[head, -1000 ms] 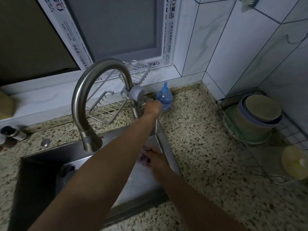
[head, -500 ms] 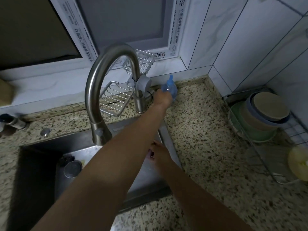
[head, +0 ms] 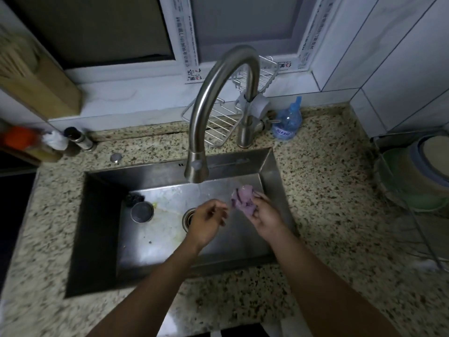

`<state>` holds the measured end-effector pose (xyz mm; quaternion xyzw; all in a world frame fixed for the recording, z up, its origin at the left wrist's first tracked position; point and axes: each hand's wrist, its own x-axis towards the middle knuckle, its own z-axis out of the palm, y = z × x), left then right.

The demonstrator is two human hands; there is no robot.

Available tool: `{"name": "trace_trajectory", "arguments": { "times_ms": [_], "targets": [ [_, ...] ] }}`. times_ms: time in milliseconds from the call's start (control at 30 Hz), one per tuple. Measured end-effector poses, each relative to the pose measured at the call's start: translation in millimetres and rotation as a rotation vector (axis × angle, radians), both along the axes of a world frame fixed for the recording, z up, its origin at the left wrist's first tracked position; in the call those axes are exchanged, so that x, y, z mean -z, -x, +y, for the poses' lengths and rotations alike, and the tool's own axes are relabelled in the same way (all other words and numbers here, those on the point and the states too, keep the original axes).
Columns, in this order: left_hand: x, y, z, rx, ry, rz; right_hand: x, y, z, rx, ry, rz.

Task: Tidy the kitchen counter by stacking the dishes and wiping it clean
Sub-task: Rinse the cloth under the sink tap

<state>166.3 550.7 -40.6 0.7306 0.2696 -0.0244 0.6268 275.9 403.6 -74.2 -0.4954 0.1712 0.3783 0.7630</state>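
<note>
A crumpled purple cloth (head: 241, 198) is held over the right side of the steel sink (head: 102, 215) by my right hand (head: 263, 212), fingers closed around it. My left hand (head: 206, 221) hovers just to the left of the cloth, above the drain, fingers loosely apart and holding nothing. The curved steel faucet (head: 213, 93) arches over the sink, its spout above and between the hands. Stacked bowls and plates (head: 418, 176) stand in a wire rack (head: 427, 242) at the far right on the speckled granite counter (head: 328, 190).
A blue plastic bottle (head: 288, 122) stands beside the faucet handle, with a wire soap rack (head: 218, 122) behind the faucet. A round metal strainer (head: 142, 211) and a dark scrubber (head: 134, 198) lie in the sink. Bottles (head: 51, 144) and a wooden board (head: 36, 76) are at the back left.
My left hand has left the faucet handle and come down over the sink beside the cloth. My right hand has lifted the purple cloth into sight. The view has shifted left.
</note>
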Motion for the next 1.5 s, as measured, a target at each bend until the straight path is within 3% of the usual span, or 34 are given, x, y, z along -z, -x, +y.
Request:
{"name": "trace_trajectory", "arguments": {
  "times_ms": [200,333,1033,1500],
  "targets": [
    [24.1,51.6,69.9,-0.352,0.068,0.160,-8.0,10.4,49.1,-0.090,0.100,0.045],
    [24.3,70.0,92.0,-0.452,0.127,0.180,-15.2,18.8,70.7,-0.134,0.112,0.054],
    [32.6,96.4,110.0,-0.373,0.104,0.159,-24.1,9.9,102.1,0.064,0.101,0.153],
    [42.6,90.8,109.4,-0.358,0.140,0.189,-17.7,29.8,91.7,-0.082,0.158,0.151]
  ]
}}
